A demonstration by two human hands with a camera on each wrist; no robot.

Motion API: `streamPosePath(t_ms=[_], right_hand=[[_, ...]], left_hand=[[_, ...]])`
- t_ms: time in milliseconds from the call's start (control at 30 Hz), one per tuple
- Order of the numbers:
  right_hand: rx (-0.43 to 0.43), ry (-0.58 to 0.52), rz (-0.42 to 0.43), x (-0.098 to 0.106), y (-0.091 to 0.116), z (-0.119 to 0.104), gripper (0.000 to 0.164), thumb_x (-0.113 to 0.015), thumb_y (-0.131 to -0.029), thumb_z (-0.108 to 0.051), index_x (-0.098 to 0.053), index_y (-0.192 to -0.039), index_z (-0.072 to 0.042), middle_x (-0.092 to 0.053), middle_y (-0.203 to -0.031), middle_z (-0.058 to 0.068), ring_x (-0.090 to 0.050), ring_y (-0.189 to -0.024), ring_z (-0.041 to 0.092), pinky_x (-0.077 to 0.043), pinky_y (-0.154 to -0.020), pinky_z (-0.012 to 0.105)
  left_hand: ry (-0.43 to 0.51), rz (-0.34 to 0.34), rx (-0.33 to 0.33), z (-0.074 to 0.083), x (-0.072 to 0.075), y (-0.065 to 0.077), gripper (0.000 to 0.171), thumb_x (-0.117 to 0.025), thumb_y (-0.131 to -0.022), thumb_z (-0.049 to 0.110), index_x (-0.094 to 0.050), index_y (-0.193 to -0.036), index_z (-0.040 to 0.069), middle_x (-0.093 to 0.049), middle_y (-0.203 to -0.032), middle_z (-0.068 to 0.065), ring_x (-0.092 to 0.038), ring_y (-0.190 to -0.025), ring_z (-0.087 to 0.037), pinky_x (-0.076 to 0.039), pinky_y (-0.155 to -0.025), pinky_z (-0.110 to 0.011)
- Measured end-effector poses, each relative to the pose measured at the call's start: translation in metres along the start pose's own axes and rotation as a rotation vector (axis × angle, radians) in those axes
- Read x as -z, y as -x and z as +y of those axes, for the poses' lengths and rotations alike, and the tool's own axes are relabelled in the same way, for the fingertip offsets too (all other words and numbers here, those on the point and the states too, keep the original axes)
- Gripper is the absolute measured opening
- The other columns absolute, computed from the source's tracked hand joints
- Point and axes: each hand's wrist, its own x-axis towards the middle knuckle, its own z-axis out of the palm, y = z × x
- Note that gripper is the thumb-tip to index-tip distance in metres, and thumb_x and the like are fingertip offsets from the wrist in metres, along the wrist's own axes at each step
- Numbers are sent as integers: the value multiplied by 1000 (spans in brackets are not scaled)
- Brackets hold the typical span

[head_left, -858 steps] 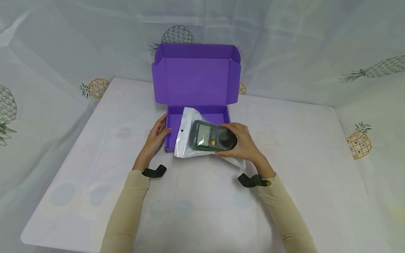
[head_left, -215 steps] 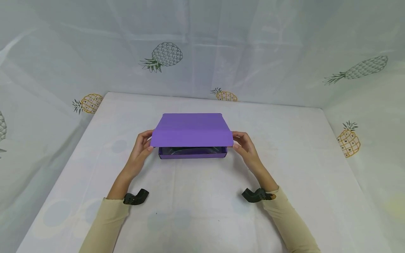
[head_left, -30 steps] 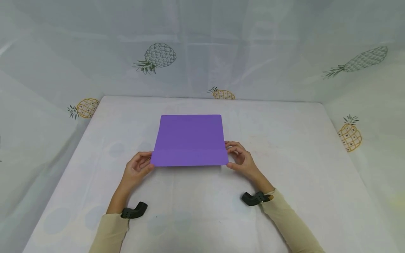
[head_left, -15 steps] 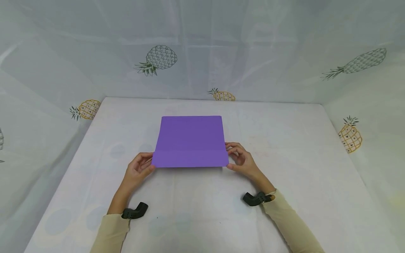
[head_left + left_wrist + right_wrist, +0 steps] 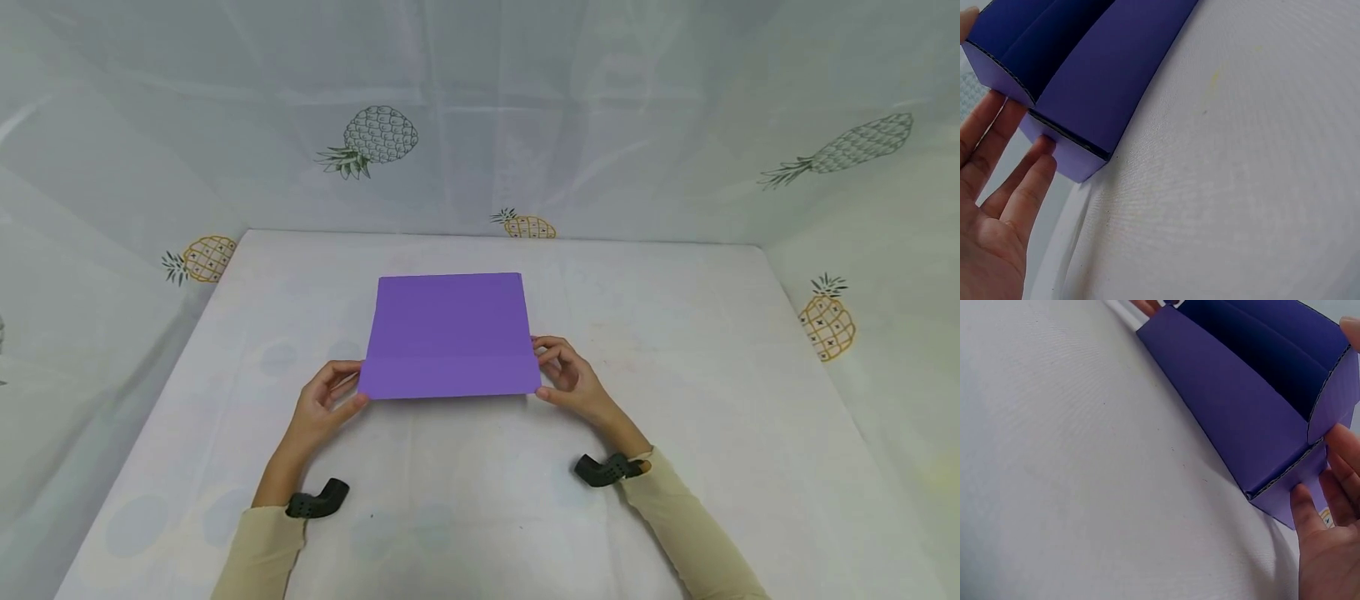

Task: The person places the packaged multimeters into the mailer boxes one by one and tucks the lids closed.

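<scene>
A purple cardboard mailer box lies mid-table with its lid down over the tray. The lid's front flap sticks out toward me, and both wrist views show a dark gap between it and the front wall. My left hand holds the box's left front corner, thumb at the flap's edge and fingers against the side. At the opposite corner my right hand grips likewise, its fingertips on the side wall. The inside of the tray is hidden.
A white cloth with faint round spots covers the table. Behind and beside it hangs a pale curtain printed with pineapples. A black camera mount sits on each wrist, the left mount and the right mount.
Earlier the right hand held a bagged multimeter over the open box. Later the lid stood half lowered in both hands; now it is down. Over the last second, hands and box hardly move.
</scene>
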Motion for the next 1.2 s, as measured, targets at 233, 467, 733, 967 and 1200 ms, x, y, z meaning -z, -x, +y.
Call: streamPosePath(t_ms=[233,467,733,967,1200], right_hand=[[26,-30,-10,1,-1,2,40,-73,-82,5,-44,-107,16,-40,-136,9,-34,-138,19,-31,-116,28],[0,-47,1,1,0,4,39,-75,-81,3,-49,-111,6,-40,-135,8,-33,-138,19,-30,-117,28],[-18,-39,16,1,0,4,40,-76,-82,-1,-47,-108,8,-41,-134,6,-33,-138,19,-31,-116,29],[-26,-28,12,2,2,4,37,-77,-83,-4,-53,-111,-2,-41,-135,5,-33,-138,18,-31,-116,28],[-13,-44,-3,1,0,3,35,-74,-83,2,-54,-111,-1,-41,-136,7,-33,-137,19,-32,-116,27]], left_hand=[[-12,-29,28,0,2,-1,41,-59,-82,-23,-51,-121,-12,-59,-125,3,-56,-120,-9,-46,-102,-22],[-53,-34,37,1,2,-3,43,-61,-82,-20,-53,-122,-5,-58,-124,4,-54,-121,-7,-45,-103,-20],[-57,-35,5,0,3,-1,44,-63,-80,-21,-55,-119,-4,-59,-122,4,-55,-121,-7,-44,-104,-25],[-29,-30,49,0,5,0,44,-65,-80,-20,-59,-119,-2,-61,-123,5,-56,-120,-7,-45,-103,-25],[17,-38,22,-1,6,2,47,-64,-78,-23,-58,-120,-1,-59,-124,2,-56,-121,-11,-46,-103,-23]])
